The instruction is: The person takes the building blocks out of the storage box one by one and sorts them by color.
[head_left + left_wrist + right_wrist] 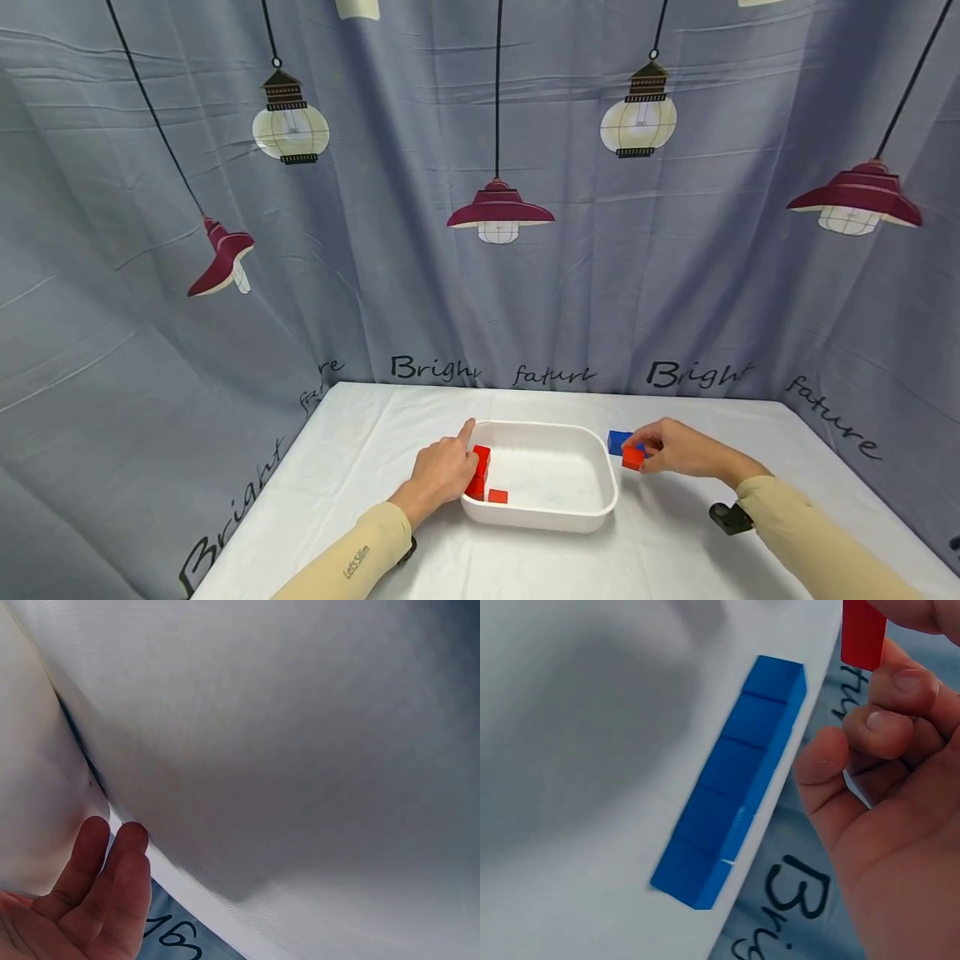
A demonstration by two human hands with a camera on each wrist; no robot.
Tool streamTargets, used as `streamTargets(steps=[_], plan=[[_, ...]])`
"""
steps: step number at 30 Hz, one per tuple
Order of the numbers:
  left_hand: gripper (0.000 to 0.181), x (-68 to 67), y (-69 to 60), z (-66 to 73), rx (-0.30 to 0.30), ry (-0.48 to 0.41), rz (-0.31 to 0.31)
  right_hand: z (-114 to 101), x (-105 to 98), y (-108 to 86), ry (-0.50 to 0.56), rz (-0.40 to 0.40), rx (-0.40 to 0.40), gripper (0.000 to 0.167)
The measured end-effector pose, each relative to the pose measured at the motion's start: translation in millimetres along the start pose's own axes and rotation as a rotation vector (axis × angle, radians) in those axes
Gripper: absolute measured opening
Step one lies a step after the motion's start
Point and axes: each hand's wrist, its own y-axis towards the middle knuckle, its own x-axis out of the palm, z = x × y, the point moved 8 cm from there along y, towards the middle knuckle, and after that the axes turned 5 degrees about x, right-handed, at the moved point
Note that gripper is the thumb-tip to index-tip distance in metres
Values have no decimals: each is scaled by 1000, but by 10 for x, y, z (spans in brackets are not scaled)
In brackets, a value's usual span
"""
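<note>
My left hand [438, 469] grips the left side of a white plastic tray [536, 521]. Its index finger points along the rim, and in the left wrist view the other fingers [124, 892] rest against the outer wall. Inside, by the left wall, sit red cubes [482, 457], partly covered by the hand, and a small red block [497, 496]. To the right of the tray my right hand [686, 450] pinches a red cube [632, 458] above the table. A joined row of several blue cubes [727, 780] lies just below and beside that hand.
A white cloth covers the table [390, 425]. Behind it hangs a grey-blue curtain [405, 275] printed with lamps and lettering. Each wrist wears a dark strap device [731, 518].
</note>
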Motion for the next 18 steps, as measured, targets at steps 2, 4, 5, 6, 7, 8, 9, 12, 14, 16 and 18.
streamTargets(steps=[2,4,5,6,7,8,9,12,14,16,18], plan=[[60,-9,1,-4,1,0,4,40,31,4,4,-2,-10,43],[60,-10,3,-5,4,2,5,82,70,7,2,-4,-16,43],[60,-9,3,-4,4,0,5,100,90,7,0,-6,-22,43],[60,-5,3,-3,4,-1,1,117,111,5,-2,-7,-27,43],[60,2,1,-5,1,-2,-2,133,137,7,1,-10,-30,43],[60,9,-1,-8,-2,-3,-5,154,162,11,2,-11,-30,43],[61,13,-4,-8,-3,-6,-7,171,184,15,6,-10,-29,42],[61,13,-5,-8,-5,-7,-7,210,246,34,-2,-4,-39,40],[61,10,-6,-10,-6,-8,-7,233,280,51,-15,-3,-46,39],[61,5,-6,-10,-5,-6,-5,254,312,67,-26,-6,-47,38],[61,4,-6,-11,-5,-10,-5,268,341,77,-32,-11,-44,38]])
